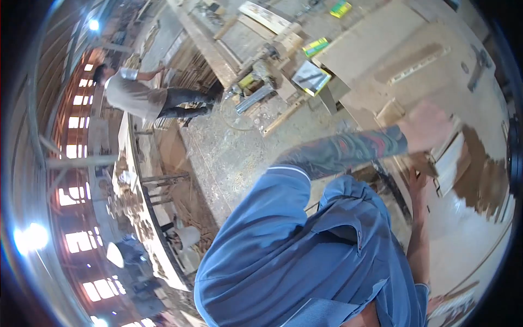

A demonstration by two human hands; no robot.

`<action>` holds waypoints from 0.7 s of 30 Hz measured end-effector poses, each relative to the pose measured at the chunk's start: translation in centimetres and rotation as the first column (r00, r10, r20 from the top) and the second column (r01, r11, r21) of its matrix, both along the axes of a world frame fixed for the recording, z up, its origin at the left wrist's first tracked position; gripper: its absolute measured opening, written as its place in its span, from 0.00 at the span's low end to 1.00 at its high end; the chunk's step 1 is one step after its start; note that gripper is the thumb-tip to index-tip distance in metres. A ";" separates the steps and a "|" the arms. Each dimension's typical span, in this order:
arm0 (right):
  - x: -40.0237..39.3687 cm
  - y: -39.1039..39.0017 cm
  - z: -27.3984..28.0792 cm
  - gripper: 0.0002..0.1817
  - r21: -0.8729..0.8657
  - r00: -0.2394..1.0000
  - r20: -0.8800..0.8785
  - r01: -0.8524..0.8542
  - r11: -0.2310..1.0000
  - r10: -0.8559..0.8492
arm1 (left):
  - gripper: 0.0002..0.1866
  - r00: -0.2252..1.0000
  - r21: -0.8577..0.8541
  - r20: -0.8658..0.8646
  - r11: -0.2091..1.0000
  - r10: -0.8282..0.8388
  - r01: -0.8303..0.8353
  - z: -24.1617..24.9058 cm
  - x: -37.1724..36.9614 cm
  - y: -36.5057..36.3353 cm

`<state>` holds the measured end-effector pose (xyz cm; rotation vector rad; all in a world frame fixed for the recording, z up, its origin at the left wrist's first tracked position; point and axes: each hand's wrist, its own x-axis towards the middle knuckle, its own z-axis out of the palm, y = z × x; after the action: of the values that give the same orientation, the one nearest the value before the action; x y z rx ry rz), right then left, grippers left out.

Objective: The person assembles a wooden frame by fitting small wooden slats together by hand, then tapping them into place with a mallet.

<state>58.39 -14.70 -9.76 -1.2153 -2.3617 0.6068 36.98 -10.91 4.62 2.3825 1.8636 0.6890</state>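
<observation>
The tattooed arm's left hand (427,129), blurred, is beside a pale board piece (453,162) at 3 o'clock; the right hand (417,181) is nearby. Neither grip state can be determined.

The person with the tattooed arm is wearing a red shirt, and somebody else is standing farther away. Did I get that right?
Not quite: the shirt isn't red. The head view shows that it's blue. The rest is right: that person does have a tattooed arm, and a co-worker is standing farther away.
</observation>
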 end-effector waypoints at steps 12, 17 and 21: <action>-12.1 6.1 -1.5 0.14 -0.299 0.966 -0.186 -0.232 0.926 0.182 | 0.38 0.998 0.023 0.015 0.998 0.054 -0.055 -1.3 7.3 -3.4; -17.2 4.4 -1.8 0.16 -0.389 0.971 -0.225 -0.170 0.905 0.086 | 0.40 0.988 -0.372 0.148 0.924 -0.038 0.091 2.0 6.4 -3.8; -12.8 15.1 -9.4 0.17 -0.424 0.970 -0.133 0.127 0.897 -0.201 | 0.23 0.936 -0.357 0.328 0.900 -0.131 0.251 1.9 5.2 -1.4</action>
<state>45.58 0.41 -19.12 -1.4519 -2.0159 1.1476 42.20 -12.32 6.52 2.0381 1.4545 0.5519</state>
